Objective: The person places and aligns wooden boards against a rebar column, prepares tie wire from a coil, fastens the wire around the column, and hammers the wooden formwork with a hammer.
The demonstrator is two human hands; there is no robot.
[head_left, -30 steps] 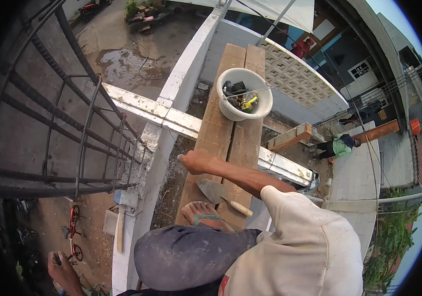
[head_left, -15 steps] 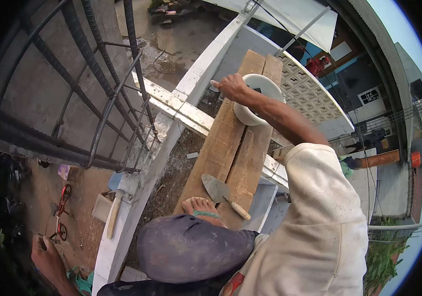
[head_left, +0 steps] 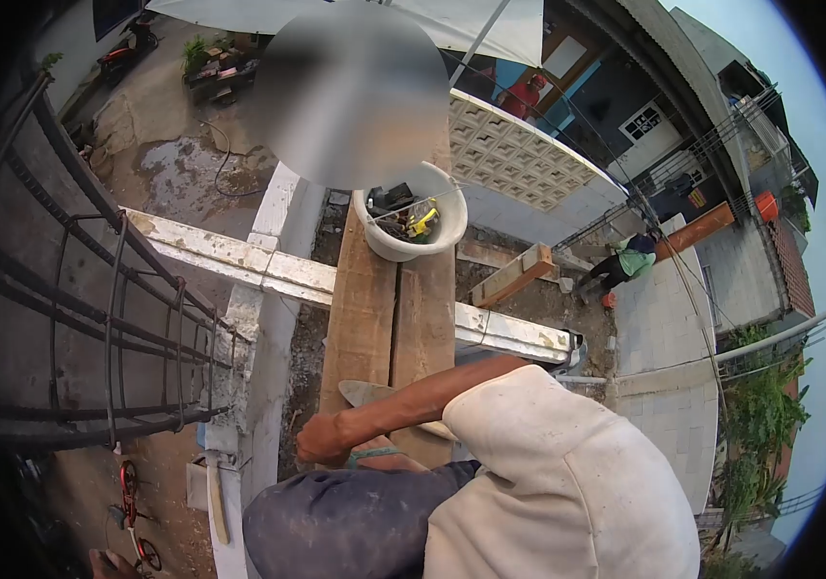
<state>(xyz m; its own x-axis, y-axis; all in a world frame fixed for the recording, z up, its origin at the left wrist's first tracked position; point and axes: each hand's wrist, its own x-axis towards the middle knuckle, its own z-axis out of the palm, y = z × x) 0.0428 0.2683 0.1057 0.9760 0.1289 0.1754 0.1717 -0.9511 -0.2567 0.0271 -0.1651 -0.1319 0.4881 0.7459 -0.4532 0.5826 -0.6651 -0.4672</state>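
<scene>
My right hand (head_left: 324, 439) is closed, low over the wooden planks beside my foot and knee; whatever its fingers hold is hidden. Under the forearm lies a trowel (head_left: 363, 392), its blade partly showing and its handle mostly covered by the arm. Farther along the planks (head_left: 363, 318) stands a white bucket (head_left: 403, 249) with dark items and a yellow tool (head_left: 422, 220) inside. Only a bit of my left hand (head_left: 112, 565) shows at the bottom left edge, its fingers too cut off to read.
A rebar cage (head_left: 113, 318) rises at the left beside white wall tops (head_left: 287, 275). A wooden-handled tool (head_left: 217, 504) lies on the lower wall. One person in green (head_left: 635, 259) is at the right, another in red (head_left: 522, 96) farther back. A blurred round patch covers the upper middle.
My right hand reached out toward the bucket, then came back down near my knee, over the trowel. My left hand has dropped mostly out of view. The camera view has shifted.
</scene>
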